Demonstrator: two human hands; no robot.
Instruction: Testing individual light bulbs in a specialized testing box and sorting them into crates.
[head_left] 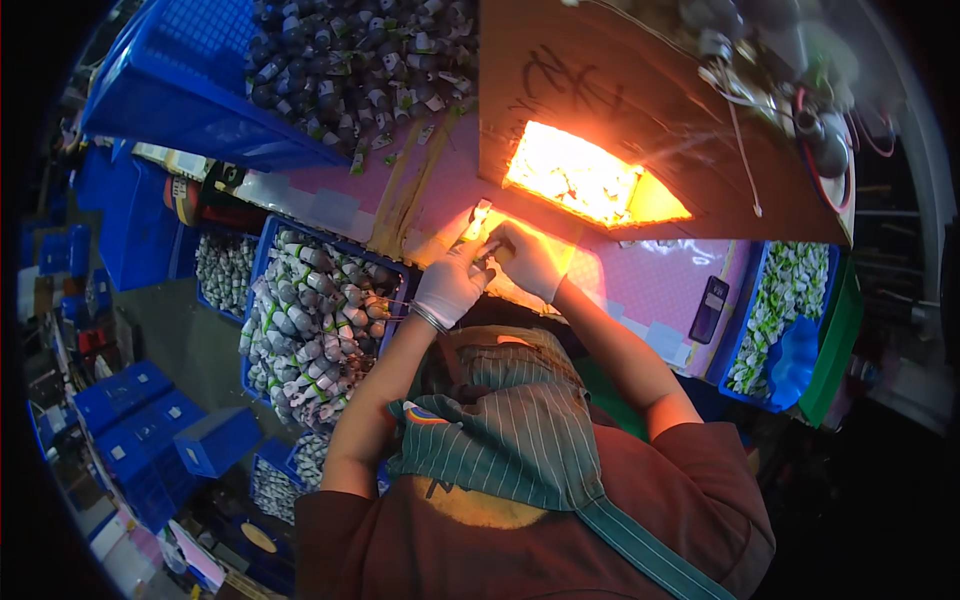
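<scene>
- Far left, on the floor: stacked blue boxes, well apart from both hands.
- Upper left: a big blue crate heaped with small dark parts with pale tags.
- Left of centre, just beside the left wrist: a blue bin packed with grey-and-white bundled parts wrapped in green and white wire.
- Left hand, in a white glove with a thin bangle at the wrist: fingers curled in, pinched at the tips around a small pale part; grip closed, though the glare blurs the exact hold.
- The small pale part: between the two hands, at the fingertips of both, over the pink-topped workbench and right under the glowing opening.
- Right hand, also white-gloved: fingers bent and closed toward the same part, touching the left hand's fingertips; whether gripping or only steadying, impossible to tell.
- Above the hands: a brown cardboard hood with a bright orange-lit opening.
- Right of the hands, on the bench: a small dark flat device.
- Far right: another blue bin of green-and-white bundled parts, well apart from the right hand.
</scene>
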